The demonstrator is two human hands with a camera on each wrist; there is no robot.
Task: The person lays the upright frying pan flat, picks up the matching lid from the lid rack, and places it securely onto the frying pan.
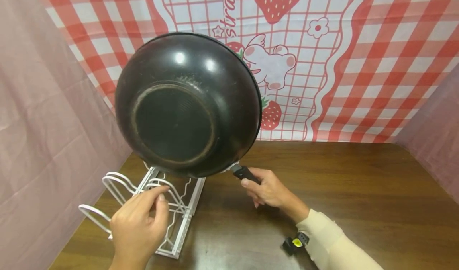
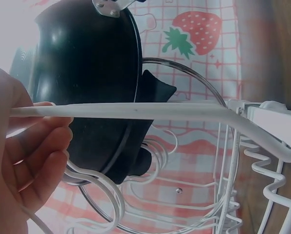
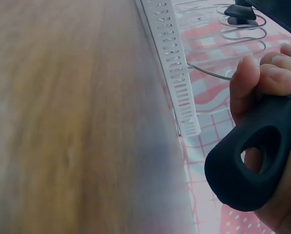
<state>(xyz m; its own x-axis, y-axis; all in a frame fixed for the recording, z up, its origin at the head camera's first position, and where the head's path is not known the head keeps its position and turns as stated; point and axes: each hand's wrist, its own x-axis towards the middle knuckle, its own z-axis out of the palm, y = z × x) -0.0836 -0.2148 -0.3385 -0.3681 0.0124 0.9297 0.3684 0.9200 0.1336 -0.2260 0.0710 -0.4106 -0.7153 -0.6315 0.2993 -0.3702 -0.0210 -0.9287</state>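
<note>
My right hand (image 1: 267, 188) grips the black handle (image 3: 253, 161) of a dark wok (image 1: 175, 122). The wok is tilted up, its round scuffed base facing me, above the far part of a white wire pot rack (image 1: 186, 234). My left hand (image 1: 141, 222) is at the rack's near side. In the left wrist view, its thumb and fingers pinch a white wire loop (image 2: 145, 111) of the rack. Behind the wok, the left wrist view shows a round metal rim (image 2: 184, 69) and a black knob-like part (image 2: 141, 162); the wok hides them in the head view.
The rack stands on the left of a brown wooden table (image 1: 340, 198), with other wire loops (image 1: 95, 214) leaning left. A pink cloth (image 1: 53, 114) hangs at the left. Behind, there is a red-checked strawberry cloth (image 1: 387, 63). A small black and yellow device (image 1: 297, 243) is at the right wrist.
</note>
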